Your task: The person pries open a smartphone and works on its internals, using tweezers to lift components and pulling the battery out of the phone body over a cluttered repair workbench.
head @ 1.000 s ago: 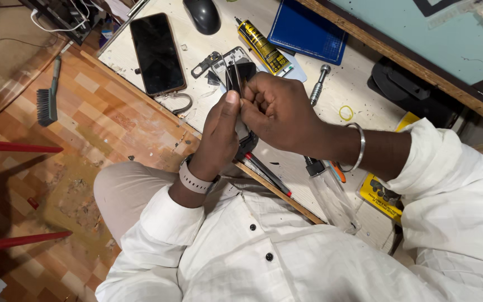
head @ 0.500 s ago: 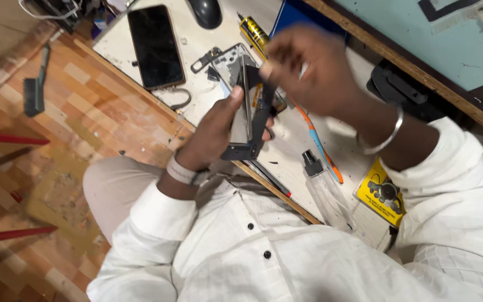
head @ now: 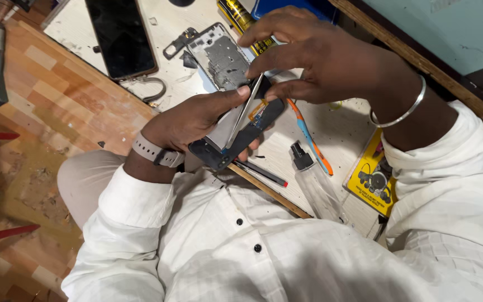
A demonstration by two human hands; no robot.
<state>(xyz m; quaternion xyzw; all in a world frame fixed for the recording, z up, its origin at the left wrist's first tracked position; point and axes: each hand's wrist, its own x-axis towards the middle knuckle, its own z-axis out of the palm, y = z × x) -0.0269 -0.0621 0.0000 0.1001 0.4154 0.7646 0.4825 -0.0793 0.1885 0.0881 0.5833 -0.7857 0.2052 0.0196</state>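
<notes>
While the head camera is looking down over a white shirt, the left hand (head: 194, 114) is gripping a dark phone body (head: 236, 140) from beneath, thumb lying along its upper edge. The right hand (head: 314, 56) is pinching a thin panel (head: 245, 114) at its top end, and that panel is now standing at an angle off the body; half a second ago the right hand was blurred and higher, so the layer appears to be peeling away from the frame. Behind the hands a bare metal midframe (head: 219, 56) and a black screen (head: 119, 36) are lying flat on the workbench (head: 336, 128). An orange-and-blue tool (head: 308, 137) and a small clear bottle (head: 314, 184) are resting just beside the phone.
</notes>
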